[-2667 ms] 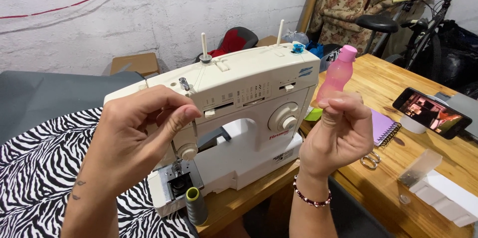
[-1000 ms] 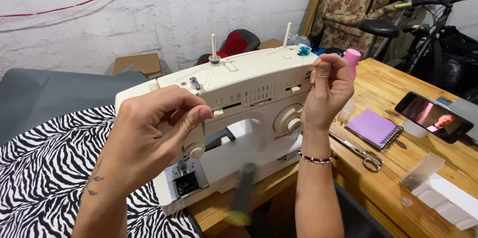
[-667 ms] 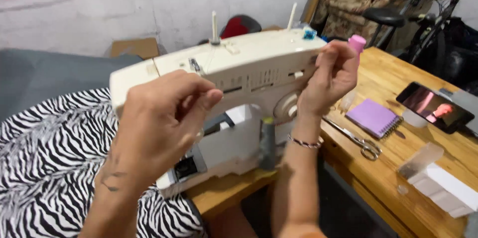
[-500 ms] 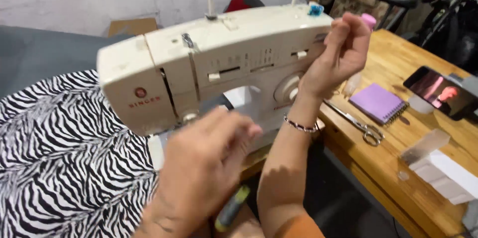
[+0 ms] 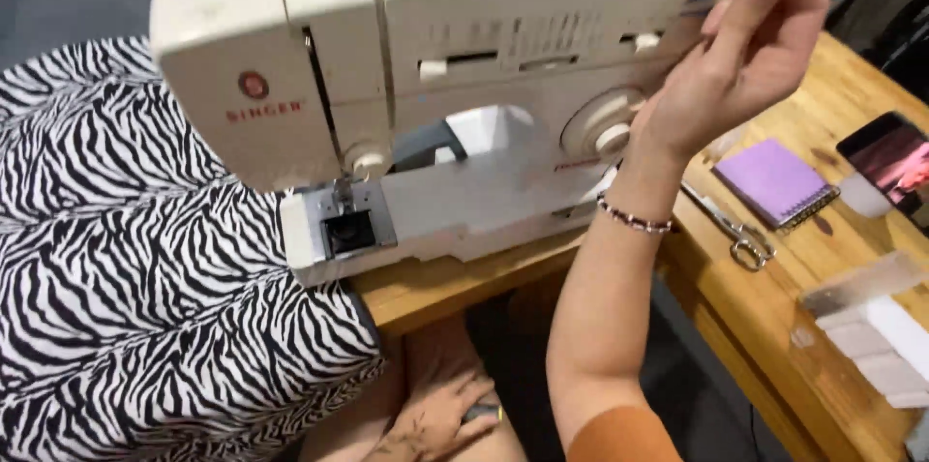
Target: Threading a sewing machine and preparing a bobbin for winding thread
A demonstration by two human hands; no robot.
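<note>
Cataloguing our right hand (image 5: pixel 740 56) first: it was raised against the upper right end of the cream sewing machine (image 5: pixel 435 85), fingers curled loosely together with the thumb set against them; whether anything sat pinched in them we could not tell. A beaded bracelet (image 5: pixel 634 220) circled that wrist. Our left hand (image 5: pixel 435 418) hung low, beneath the wooden table (image 5: pixel 794 327), its fingers closed over a small dark spool (image 5: pixel 481 414) with a yellowish end, resting at our lap. Zebra-striped fabric (image 5: pixel 145 278) lay left of the machine's base. On the tabletop to the right lay scissors (image 5: pixel 731 225), a purple notebook (image 5: pixel 771 179) and a phone (image 5: pixel 885 154).
</note>
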